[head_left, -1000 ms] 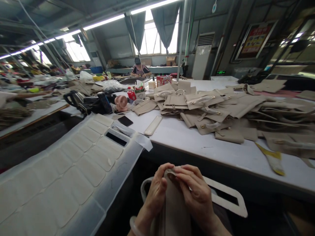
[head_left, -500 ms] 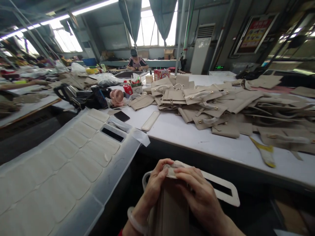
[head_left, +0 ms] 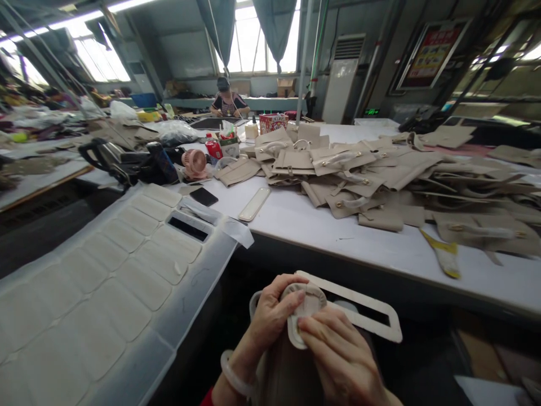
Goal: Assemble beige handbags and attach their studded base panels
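Little pink fan (head_left: 194,164) sat near a red bottle (head_left: 213,148), with a flat black rectangle (head_left: 203,196) lying just in front. Red patterned box (head_left: 273,123) was further back. Way off, a co-worker (head_left: 229,102) sat by the window (head_left: 252,42), under dark curtains (head_left: 276,28), plus a framed poster (head_left: 433,54) hung on the right.

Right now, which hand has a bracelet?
The left hand, its thumb on the rounded beige piece: a pale bracelet circles its wrist. The right hand shows none.
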`<state>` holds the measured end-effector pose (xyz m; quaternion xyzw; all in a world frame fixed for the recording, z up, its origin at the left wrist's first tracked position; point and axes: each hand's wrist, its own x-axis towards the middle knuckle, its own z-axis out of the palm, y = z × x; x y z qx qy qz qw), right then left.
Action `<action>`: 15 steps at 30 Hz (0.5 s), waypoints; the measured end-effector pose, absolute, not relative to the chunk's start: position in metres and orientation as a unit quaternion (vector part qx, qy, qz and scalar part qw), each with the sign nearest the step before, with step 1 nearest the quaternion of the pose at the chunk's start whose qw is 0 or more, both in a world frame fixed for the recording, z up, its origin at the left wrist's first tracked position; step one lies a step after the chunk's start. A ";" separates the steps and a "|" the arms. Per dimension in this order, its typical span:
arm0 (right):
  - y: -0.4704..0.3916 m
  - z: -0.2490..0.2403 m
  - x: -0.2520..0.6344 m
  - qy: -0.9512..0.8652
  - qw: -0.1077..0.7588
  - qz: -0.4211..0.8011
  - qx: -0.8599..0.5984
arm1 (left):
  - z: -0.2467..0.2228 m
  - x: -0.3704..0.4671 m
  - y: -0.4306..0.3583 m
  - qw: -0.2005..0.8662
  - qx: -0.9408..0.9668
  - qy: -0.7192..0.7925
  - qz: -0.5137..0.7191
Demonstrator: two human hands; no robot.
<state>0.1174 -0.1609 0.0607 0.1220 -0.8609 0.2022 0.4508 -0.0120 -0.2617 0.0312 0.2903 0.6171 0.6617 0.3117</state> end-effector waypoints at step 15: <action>-0.168 0.054 0.153 -0.888 0.405 0.046 0.215 | 0.030 0.003 -0.253 0.307 0.311 0.626 0.646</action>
